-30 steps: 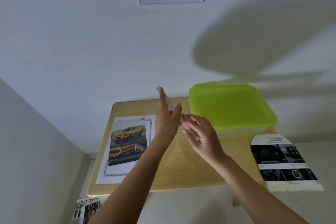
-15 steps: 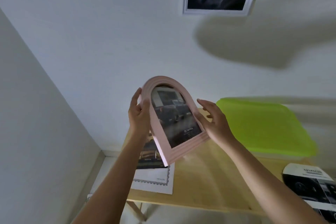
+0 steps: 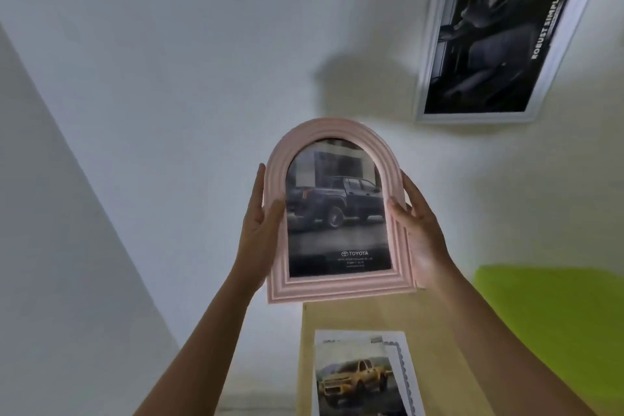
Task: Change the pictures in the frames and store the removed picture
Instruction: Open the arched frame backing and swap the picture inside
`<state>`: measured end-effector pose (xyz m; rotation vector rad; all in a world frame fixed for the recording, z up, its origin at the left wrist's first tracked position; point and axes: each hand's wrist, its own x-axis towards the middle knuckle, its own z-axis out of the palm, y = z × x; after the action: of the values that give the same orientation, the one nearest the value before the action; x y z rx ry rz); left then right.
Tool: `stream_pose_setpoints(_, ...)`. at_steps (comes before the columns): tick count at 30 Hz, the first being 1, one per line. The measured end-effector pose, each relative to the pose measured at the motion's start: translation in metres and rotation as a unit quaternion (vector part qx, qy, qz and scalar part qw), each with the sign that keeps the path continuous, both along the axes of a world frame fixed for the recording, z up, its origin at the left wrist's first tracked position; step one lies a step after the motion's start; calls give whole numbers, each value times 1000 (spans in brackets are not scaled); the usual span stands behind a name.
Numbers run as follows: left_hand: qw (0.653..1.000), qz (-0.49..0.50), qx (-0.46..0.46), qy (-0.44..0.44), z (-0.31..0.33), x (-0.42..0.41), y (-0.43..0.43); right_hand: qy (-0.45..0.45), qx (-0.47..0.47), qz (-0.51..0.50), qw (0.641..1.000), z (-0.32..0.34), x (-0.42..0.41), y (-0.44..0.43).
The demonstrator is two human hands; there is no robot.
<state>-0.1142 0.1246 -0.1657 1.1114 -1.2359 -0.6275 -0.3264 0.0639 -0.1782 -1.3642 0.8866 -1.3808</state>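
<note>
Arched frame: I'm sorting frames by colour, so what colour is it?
The arched frame is pale pink, clearest in the head view.

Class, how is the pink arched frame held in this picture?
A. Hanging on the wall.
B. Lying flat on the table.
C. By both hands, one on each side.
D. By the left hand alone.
C: the left hand and right hand grip opposite sides of the pink arched frame.

Matt pink frame [image 3: 337, 290], perhaps plastic; glossy pane [image 3: 337, 213]; pale wood table [image 3: 439, 331]
</note>
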Motion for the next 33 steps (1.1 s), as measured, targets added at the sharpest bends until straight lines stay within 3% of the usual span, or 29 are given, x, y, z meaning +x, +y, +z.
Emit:
stream_pose_setpoints(6, 995, -6, -95, -24, 54, 2, -28, -20, -99, -55, 993, 78, 14, -25)
stream_pose_setpoints(13, 970, 91, -203, -100, 146, 19, -82, -96, -223, -2, 970, 179, 28, -64)
stream_pose_setpoints(22, 955, 123, -231, -138, 221, 41, -132, -97, -279, 13, 955, 256, 54, -116)
stream_pose_setpoints(33, 962, 96, -215, -140, 257, 49, -151, -58, -302, 1, 952, 290, 66, -148)
